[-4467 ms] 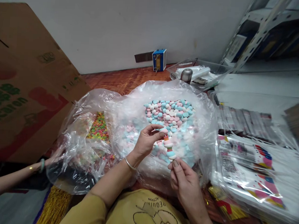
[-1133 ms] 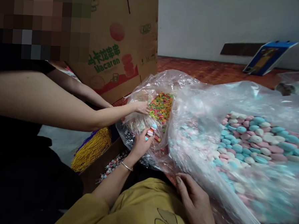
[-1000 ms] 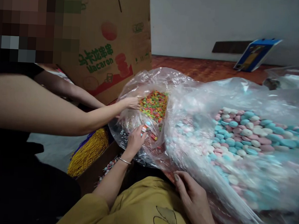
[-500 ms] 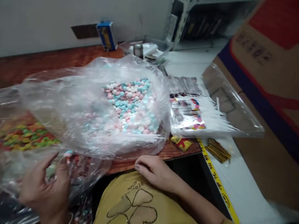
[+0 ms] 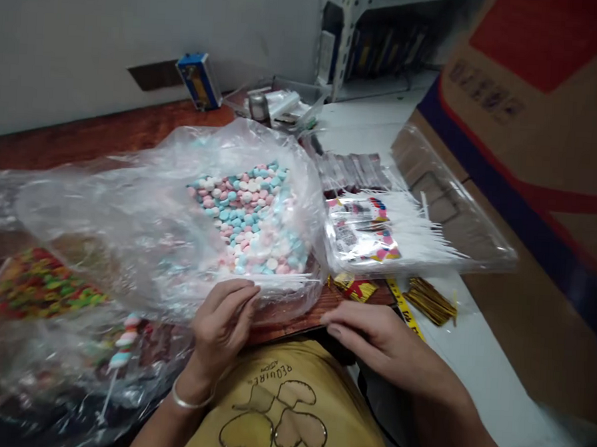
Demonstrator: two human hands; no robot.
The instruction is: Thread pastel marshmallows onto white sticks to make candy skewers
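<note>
The thin, straight white sticks lay at the near edge of the clear plastic bag of pink, blue and white candies, their long axis running roughly left to right. They were just beyond the fingertips of the left hand, the nearer one, and ahead and leftward of the right hand. Both hands had loosely curled fingers; whether either gripped anything could not be told.
</note>
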